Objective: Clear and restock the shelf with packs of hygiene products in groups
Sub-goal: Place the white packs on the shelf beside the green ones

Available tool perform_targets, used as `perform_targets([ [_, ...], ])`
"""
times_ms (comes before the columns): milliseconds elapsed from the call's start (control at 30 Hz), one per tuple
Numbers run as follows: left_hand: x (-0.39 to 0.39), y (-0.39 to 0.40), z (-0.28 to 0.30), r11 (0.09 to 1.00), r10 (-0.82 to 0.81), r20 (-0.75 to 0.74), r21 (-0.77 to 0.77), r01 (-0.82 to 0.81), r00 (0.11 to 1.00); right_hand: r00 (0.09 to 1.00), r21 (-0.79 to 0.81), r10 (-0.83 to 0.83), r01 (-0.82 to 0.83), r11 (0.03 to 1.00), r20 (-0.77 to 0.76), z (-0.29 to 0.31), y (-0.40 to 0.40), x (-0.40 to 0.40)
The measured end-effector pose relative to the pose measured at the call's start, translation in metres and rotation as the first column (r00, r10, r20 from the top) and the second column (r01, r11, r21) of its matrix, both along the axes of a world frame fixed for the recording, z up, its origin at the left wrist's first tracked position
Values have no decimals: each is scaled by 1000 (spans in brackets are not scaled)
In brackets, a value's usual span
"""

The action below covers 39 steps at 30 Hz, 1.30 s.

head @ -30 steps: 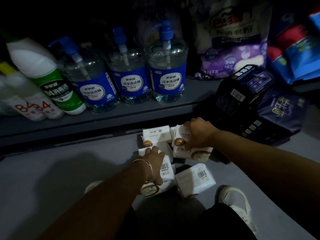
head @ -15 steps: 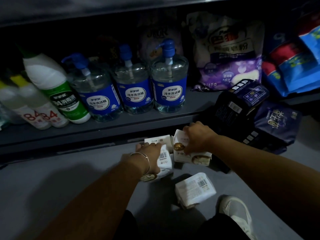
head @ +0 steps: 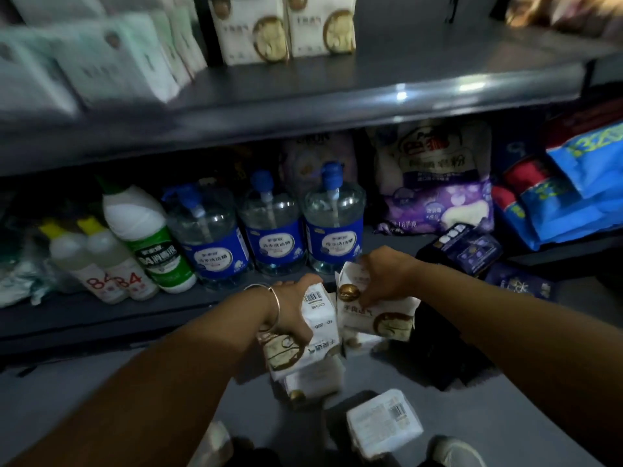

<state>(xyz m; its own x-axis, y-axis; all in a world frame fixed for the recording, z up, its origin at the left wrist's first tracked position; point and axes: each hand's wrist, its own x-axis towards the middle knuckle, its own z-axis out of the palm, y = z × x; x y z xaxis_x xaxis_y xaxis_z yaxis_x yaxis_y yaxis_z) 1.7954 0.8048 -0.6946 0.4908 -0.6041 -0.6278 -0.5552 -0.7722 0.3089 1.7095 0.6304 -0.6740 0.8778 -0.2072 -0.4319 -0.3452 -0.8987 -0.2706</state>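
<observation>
Packs [head: 317,335] now off the floor [head: 101,409], one in each clenched grip, left hand [head: 293,308], right hand [head: 384,281].

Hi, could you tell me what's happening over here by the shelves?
A person is gathering white tissue packs off the floor in front of a shelf. The left hand grips one pack, the right hand grips another, and both are raised above the floor. One more pack lies on the floor near the feet. Two matching packs already stand on the upper shelf, above the detergent bottles.
</observation>
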Motion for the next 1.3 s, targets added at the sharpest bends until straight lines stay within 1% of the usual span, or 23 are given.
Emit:
perform_targets([
  [67, 2, -3, 46, 1000, 23, -60, -14, -24, 998, 998, -27, 31, -30, 999, 46, 41, 1, 3],
  [200, 5, -3, 135, 997, 24, -38, -69, -26, 999, 988, -84, 72, -61, 995, 139, 135, 3, 7],
  [300, 9, 0, 194, 984, 58, -9, -171, -59, 998, 965, -157, 117, -81, 984, 234, 203, 2, 10],
  [400, 16, 2, 246, 951, 82, 14, -301, -74, 997, 932, -182, 123, -63, 981, 341, 261, 0, 13],
  [533, 34, -2, 293, 899, 143, 34, -422, -116, 989, 884, -202, 97, -3, 979, 458, 309, -9, 21],
  [633, 49, -11, 315, 845, 215, 48, -509, -162, 975, 840, -195, 50, 67, 979, 540, 325, -22, 34],
  [767, 79, -28, 325, 753, 335, 127, -632, -184, 934, 817, -235, 18, 145, 961, 577, 323, -46, 61],
  [900, 117, -45, 319, 587, 486, 109, -775, -232, 867, 833, -317, 36, 169, 933, 551, 310, -67, 97],
  [967, 136, -52, 314, 528, 556, 105, -811, -253, 824, 841, -339, 50, 161, 927, 538, 304, -74, 117],
  [1100, 176, -66, 312, 464, 656, 133, -847, -258, 743, 865, -417, 105, 128, 900, 490, 299, -81, 153],
  [1200, 201, -73, 314, 408, 695, 70, -858, -313, 715, 890, -444, 122, 97, 891, 439, 297, -83, 177],
  [1233, 207, -74, 314, 405, 705, 49, -847, -346, 707, 901, -463, 129, 87, 882, 414, 294, -82, 184],
  [1300, 217, -76, 310, 427, 709, 20, -808, -406, 705, 924, -521, 147, 63, 851, 353, 286, -81, 197],
])
